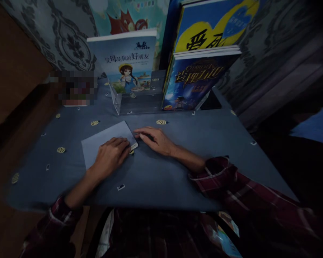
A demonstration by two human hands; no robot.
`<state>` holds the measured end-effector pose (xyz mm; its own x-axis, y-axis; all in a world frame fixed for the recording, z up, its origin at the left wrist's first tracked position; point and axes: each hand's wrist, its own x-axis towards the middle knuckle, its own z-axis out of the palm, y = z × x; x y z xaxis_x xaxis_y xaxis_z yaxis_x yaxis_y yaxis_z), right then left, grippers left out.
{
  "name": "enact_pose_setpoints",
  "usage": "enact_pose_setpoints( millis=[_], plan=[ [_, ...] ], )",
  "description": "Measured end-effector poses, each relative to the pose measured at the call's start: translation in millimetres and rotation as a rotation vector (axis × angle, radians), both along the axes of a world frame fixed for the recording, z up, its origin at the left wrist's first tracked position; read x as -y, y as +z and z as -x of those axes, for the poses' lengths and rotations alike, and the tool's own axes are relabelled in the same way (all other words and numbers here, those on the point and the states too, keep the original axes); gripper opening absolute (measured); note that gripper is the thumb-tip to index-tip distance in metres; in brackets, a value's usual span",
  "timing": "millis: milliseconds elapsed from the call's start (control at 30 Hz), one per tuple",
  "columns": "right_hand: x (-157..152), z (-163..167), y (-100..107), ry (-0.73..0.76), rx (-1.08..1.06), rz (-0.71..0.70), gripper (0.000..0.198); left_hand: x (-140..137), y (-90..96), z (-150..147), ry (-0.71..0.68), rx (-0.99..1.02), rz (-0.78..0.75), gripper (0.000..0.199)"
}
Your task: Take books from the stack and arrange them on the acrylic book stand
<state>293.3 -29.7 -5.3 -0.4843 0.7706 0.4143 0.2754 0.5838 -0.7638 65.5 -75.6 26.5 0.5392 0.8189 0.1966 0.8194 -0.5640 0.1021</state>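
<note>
The paper (99, 139) lies left of centre in the frame, within the desk's (174, 182) edges; the left hand (111, 153) rests over its right part, grip indeterminable. The right hand (158, 141), thumb and fingers slightly apart, is just beside the paper's right edge, with desk surface extending lower right and books (195, 80) bounding the top.

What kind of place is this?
Probably a reading or study corner at home: there are books propped in a clear stand and a pineapple-print tablecloth.
</note>
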Motion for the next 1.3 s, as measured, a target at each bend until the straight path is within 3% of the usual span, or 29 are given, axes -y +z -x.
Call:
enact_pose_setpoints(
  millis=[267,500,700,867,1067,1300],
  plan=[
    [0,-2,-2,0.018,-0.007,-0.050,0.034,2,-2.3,0,0.000,0.019,0.024,0.032],
    [3,-1,-2,0.135,0.112,-0.204,0.032,-5,-2.4,8,-0.013,-0.028,0.035,0.028],
    [7,0,-1,0.187,0.171,-0.302,0.030,-36,13.4,61,0.370,-0.137,0.171,0.039],
    [9,-1,-1,0.182,0.187,-0.290,0.032,-41,15.1,81,0.403,-0.137,0.183,0.035],
    [7,2,-3,0.138,0.176,-0.250,0.035,-39,12.5,80,0.461,0.097,0.380,0.043],
    [0,2,-11,0.035,0.134,-0.195,0.033,-43,4.7,64,0.426,0.283,0.403,0.055]
  ],
)
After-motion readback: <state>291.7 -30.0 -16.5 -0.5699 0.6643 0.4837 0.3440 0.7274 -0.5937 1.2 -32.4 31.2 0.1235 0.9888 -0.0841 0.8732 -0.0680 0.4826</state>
